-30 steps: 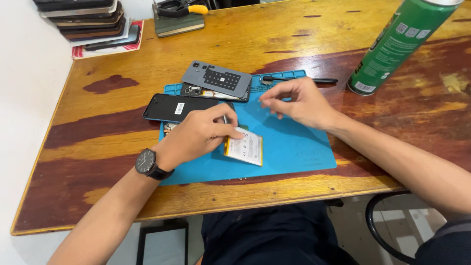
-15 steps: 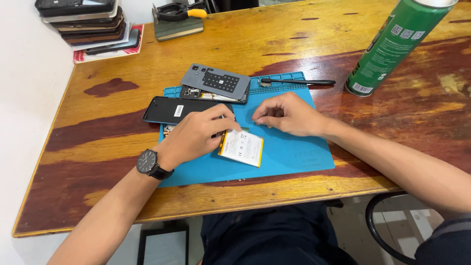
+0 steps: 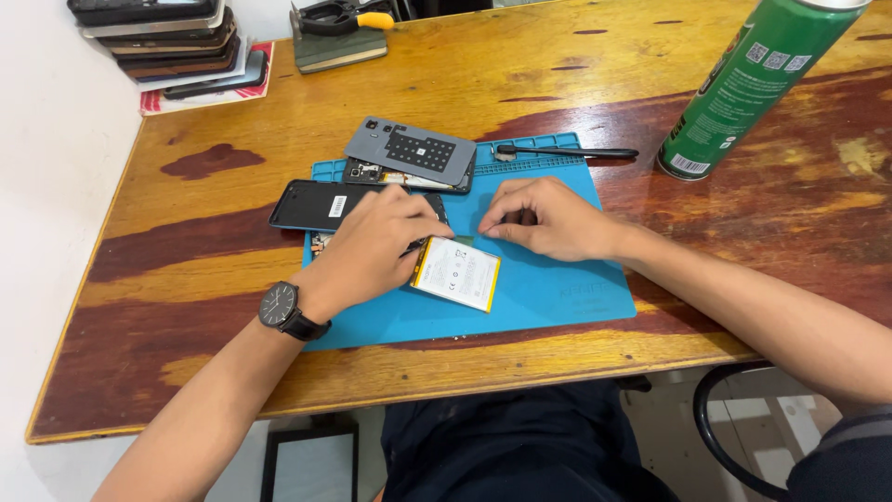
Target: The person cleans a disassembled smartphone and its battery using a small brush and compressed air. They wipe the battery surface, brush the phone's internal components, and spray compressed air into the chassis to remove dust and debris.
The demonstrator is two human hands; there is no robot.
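The flat white battery (image 3: pixel 457 272) lies on the blue mat (image 3: pixel 548 288), just beside the left hand (image 3: pixel 372 249) and below the right hand (image 3: pixel 548 218). It looks light, thin and stiff, likely easy to dent, so its long edges seem the safest grip. The left hand lies palm down, fingers curled and touching the battery's near-left corner. The right hand rests knuckles up, fingertips pressed together on the mat just above the battery; whether they pinch anything I cannot tell.
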